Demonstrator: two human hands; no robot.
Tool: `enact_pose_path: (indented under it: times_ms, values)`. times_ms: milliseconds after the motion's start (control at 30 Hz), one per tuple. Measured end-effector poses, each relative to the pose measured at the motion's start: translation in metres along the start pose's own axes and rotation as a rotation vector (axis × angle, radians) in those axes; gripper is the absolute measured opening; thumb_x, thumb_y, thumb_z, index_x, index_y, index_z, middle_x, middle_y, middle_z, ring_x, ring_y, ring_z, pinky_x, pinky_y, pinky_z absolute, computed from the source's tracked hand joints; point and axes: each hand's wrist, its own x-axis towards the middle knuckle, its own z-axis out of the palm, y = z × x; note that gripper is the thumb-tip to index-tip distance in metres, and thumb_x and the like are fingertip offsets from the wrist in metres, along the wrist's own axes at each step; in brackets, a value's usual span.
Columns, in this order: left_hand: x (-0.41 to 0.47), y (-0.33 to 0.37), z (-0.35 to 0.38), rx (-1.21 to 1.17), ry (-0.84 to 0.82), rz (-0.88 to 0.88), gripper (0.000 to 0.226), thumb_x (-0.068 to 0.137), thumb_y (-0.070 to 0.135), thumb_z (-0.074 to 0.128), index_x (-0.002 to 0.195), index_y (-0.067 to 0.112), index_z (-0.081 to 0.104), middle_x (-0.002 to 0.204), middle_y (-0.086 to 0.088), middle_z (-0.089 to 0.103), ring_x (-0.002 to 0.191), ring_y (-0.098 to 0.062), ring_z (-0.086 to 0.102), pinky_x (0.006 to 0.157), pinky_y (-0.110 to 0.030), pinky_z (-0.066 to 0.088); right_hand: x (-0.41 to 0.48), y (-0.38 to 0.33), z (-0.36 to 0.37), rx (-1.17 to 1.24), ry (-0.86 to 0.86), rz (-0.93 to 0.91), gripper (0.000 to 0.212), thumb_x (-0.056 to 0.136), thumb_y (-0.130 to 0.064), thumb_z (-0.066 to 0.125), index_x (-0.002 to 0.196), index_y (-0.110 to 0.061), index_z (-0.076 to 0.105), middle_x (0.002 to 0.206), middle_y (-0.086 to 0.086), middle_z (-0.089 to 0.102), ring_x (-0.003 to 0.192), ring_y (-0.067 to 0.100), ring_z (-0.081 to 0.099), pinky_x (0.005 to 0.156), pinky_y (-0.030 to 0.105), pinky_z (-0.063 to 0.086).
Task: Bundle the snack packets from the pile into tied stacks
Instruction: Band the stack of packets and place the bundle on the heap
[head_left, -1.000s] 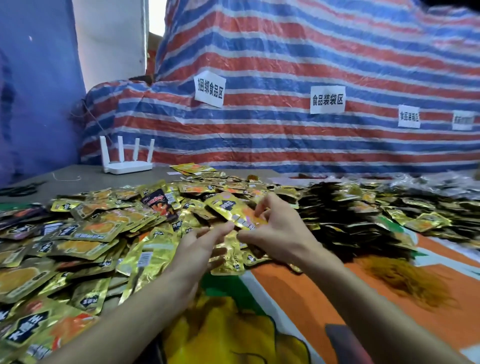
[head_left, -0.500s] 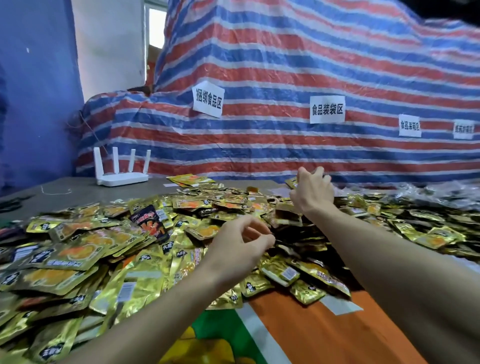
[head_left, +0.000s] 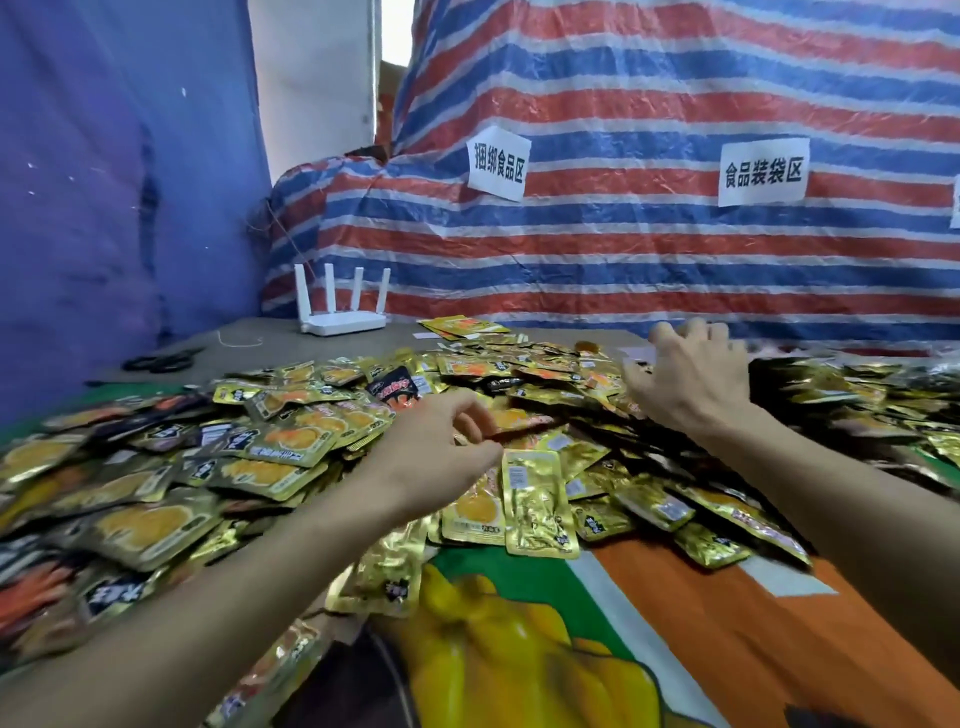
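Now that our right hand (head_left: 691, 382) has reached across pile (head_left: 291, 447), fingers spread; left hand (head_left: 434, 460) curled, grip unclear; we're still gathering.

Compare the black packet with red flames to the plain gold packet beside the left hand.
The black packet is dark with red-orange flames; the gold packet is shiny foil with a small white label. The black packet sits farther back in the pile, beyond the left hand; the gold packet lies at the pile's near edge, right of that hand. Both lie flat as part of that pile.
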Motion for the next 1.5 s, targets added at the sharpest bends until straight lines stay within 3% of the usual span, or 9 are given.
enact_pose_path:
  times_ms: [100, 200, 333, 500, 667, 867, 1100, 1233, 1500]
  values:
    - [-0.008, -0.015, -0.016, 0.405, -0.046, -0.169, 0.033, 0.088, 0.04, 0.068, 0.112, 0.023, 0.056, 0.11, 0.005, 0.058, 0.1, -0.016, 0.059, 0.088, -0.041, 0.055, -0.028, -0.033, -0.016, 0.303, -0.221, -0.1, 0.055, 0.09, -0.065, 0.055, 0.104, -0.013, 0.064, 0.095, 0.009, 0.068, 0.083, 0.025, 0.064, 0.07, 0.036, 0.053]
    - [-0.016, -0.028, -0.018, 0.59, -0.151, -0.378, 0.06, 0.082, 0.056, 0.072, 0.124, 0.018, 0.051, 0.126, -0.004, 0.054, 0.114, -0.026, 0.055, 0.097, -0.044, 0.05, -0.055, -0.059, -0.015, 0.34, -0.565, -0.165, 0.058, 0.085, -0.072, 0.059, 0.085, -0.015, 0.056, 0.074, -0.001, 0.059, 0.064, 0.015, 0.053, 0.055, 0.03, 0.039]
    - [-0.017, -0.039, -0.012, 0.591, -0.145, -0.492, 0.071, 0.077, 0.059, 0.079, 0.125, 0.014, 0.053, 0.135, -0.01, 0.054, 0.125, -0.031, 0.05, 0.102, -0.041, 0.043, -0.076, -0.074, 0.0, 0.293, -0.743, -0.08, 0.076, 0.076, -0.081, 0.062, 0.105, -0.011, 0.06, 0.095, 0.001, 0.064, 0.078, 0.014, 0.058, 0.061, 0.029, 0.047]
    - [-0.008, -0.037, -0.009, 0.49, -0.119, -0.591, 0.081, 0.071, 0.048, 0.089, 0.131, 0.011, 0.05, 0.146, -0.017, 0.045, 0.135, -0.038, 0.043, 0.11, -0.046, 0.04, -0.085, -0.095, 0.007, 0.372, -0.693, 0.082, 0.088, 0.069, -0.084, 0.067, 0.104, -0.004, 0.056, 0.085, -0.001, 0.059, 0.077, 0.015, 0.06, 0.059, 0.028, 0.049]
    - [-0.006, -0.042, -0.008, 0.367, -0.073, -0.578, 0.05, 0.069, 0.037, 0.091, 0.085, 0.014, 0.049, 0.102, -0.008, 0.068, 0.106, -0.032, 0.067, 0.09, -0.04, 0.054, -0.098, -0.127, 0.016, 0.511, -0.635, 0.156, 0.063, 0.062, -0.062, 0.088, 0.073, -0.015, 0.048, 0.074, -0.002, 0.061, 0.068, 0.014, 0.061, 0.054, 0.029, 0.048]
    - [-0.01, -0.047, -0.003, 0.372, 0.017, -0.532, 0.051, 0.074, 0.048, 0.085, 0.083, 0.018, 0.046, 0.078, 0.005, 0.053, 0.088, -0.024, 0.059, 0.071, -0.031, 0.043, -0.101, -0.141, 0.017, 0.681, -0.688, 0.235, 0.058, 0.054, -0.047, 0.097, 0.079, -0.012, 0.058, 0.077, 0.002, 0.065, 0.072, 0.017, 0.064, 0.062, 0.035, 0.056]
    - [-0.011, -0.06, -0.004, 0.176, 0.072, -0.483, 0.051, 0.081, 0.05, 0.079, 0.106, 0.011, 0.059, 0.092, -0.003, 0.066, 0.082, -0.023, 0.062, 0.067, -0.031, 0.044, -0.104, -0.141, 0.01, 0.837, -0.676, 0.3, 0.05, 0.063, -0.035, 0.096, 0.074, -0.008, 0.056, 0.072, 0.004, 0.064, 0.064, 0.015, 0.062, 0.05, 0.028, 0.045]
    - [-0.009, -0.064, -0.002, 0.003, 0.088, -0.394, 0.039, 0.086, 0.033, 0.078, 0.116, 0.014, 0.06, 0.108, -0.007, 0.069, 0.1, -0.03, 0.066, 0.093, -0.049, 0.053, -0.108, -0.141, -0.001, 0.94, -0.608, 0.29, 0.047, 0.066, -0.031, 0.096, 0.075, -0.01, 0.054, 0.073, 0.004, 0.064, 0.061, 0.013, 0.062, 0.047, 0.026, 0.043]
    - [-0.007, -0.065, -0.009, -0.521, 0.249, -0.346, 0.051, 0.09, 0.026, 0.076, 0.133, 0.008, 0.055, 0.128, -0.01, 0.066, 0.118, -0.03, 0.062, 0.1, -0.047, 0.05, -0.112, -0.122, -0.006, 1.418, -0.514, 0.309, 0.037, 0.072, -0.008, 0.09, 0.096, -0.018, 0.063, 0.082, 0.003, 0.078, 0.07, 0.02, 0.077, 0.068, 0.041, 0.063]
